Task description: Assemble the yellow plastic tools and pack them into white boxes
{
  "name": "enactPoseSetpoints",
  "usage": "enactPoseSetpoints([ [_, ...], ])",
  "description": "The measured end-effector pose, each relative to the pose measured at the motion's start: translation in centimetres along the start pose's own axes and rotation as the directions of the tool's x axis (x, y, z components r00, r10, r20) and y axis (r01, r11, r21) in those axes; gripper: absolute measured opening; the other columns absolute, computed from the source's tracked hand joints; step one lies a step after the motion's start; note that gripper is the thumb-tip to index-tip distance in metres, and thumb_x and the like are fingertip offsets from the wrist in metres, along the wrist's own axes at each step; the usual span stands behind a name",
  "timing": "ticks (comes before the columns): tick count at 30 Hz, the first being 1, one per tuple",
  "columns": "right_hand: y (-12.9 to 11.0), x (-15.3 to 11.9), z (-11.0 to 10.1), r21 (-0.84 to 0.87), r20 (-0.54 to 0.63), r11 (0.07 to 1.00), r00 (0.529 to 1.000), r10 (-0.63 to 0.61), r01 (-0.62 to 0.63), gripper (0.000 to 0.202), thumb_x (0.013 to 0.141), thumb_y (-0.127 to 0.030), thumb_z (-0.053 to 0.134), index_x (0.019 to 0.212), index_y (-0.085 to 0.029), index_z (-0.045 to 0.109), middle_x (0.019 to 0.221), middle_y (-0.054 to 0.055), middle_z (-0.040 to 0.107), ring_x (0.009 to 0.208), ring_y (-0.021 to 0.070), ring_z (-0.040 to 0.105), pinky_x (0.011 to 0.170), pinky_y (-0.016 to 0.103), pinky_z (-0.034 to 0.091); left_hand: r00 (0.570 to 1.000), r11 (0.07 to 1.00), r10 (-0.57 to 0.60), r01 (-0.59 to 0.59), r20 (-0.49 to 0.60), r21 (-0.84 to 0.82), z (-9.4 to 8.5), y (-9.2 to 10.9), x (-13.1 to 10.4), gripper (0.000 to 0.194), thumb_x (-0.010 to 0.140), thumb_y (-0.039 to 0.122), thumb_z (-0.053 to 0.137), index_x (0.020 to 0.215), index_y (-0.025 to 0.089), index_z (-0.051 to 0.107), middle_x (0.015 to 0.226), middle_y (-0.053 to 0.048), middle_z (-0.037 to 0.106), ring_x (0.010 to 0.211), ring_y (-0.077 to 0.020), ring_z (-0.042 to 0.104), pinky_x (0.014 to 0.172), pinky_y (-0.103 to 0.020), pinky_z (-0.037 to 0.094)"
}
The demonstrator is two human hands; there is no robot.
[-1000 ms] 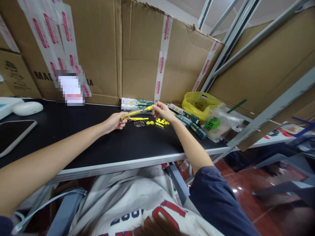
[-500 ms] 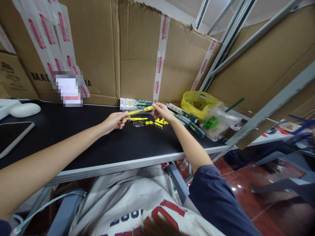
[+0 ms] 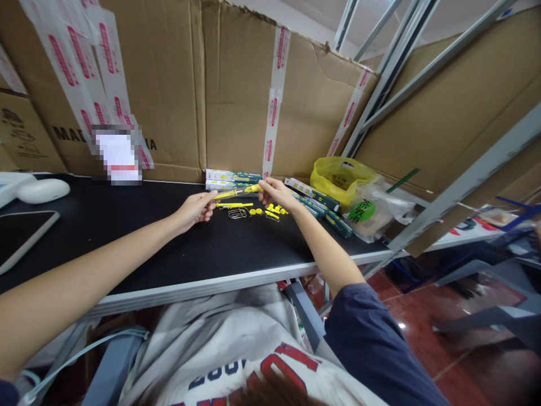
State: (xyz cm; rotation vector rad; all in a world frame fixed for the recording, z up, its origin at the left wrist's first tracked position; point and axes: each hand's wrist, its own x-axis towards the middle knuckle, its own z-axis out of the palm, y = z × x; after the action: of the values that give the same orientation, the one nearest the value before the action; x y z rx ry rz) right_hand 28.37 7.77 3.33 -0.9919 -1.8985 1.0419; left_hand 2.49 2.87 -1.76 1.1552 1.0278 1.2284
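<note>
"Barely anything moves: our yellow pen (image 3: 239,193) lies a touch flatter between our hands than it did a second ago. What stands biggest around us?"

"Tall brown cardboard (image 3: 240,101), strips of printed tape running down it. We sit at the black table (image 3: 181,259) in front of it, with a metal frame (image 3: 443,62) rising at the right."

"And on the table?"

"Over to the right we see an open yellow bag (image 3: 323,176), with a clear bag (image 3: 363,223) bearing a green round label just beside it. At the far left lies a dark-screened device (image 3: 25,239), near a rounded white thing (image 3: 44,190)."

"What are our fingers doing?"

"Our left hand (image 3: 195,211) pinches one end of the pen, and our right hand (image 3: 274,193) pinches the other between thumb and fingertips. We hold it slightly tilted above the table, right end higher."

"Anything slimmer or smaller?"

"Narrow printed boxes (image 3: 217,184) sit behind our hands, and more narrow boxes (image 3: 315,195) lie to the right. Below the pen we have a yellow rod (image 3: 234,205), metal clips (image 3: 239,213) and small yellow pieces (image 3: 276,210)."
</note>
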Motion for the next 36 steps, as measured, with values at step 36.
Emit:
enactPoseSetpoints([
  [36, 0.7, 0.1, -3.1, -0.457, -0.015, 0.888, 0.998, -0.063, 0.049, 0.024, 0.093, -0.035, 0.059, 0.081, -0.014, 0.063, 0.065, 0.000, 0.064, 0.051, 0.0084, 0.054, 0.049, 0.019, 0.041, 0.995, 0.989, -0.018, 0.003, -0.100, -0.145, -0.5, 0.9, 0.2, 0.034, 0.097, 0.038, 0.055, 0.075, 0.013, 0.054, 0.049, 0.009, 0.038, 0.035, -0.0023, 0.033, 0.035, -0.012, 0.027],
])
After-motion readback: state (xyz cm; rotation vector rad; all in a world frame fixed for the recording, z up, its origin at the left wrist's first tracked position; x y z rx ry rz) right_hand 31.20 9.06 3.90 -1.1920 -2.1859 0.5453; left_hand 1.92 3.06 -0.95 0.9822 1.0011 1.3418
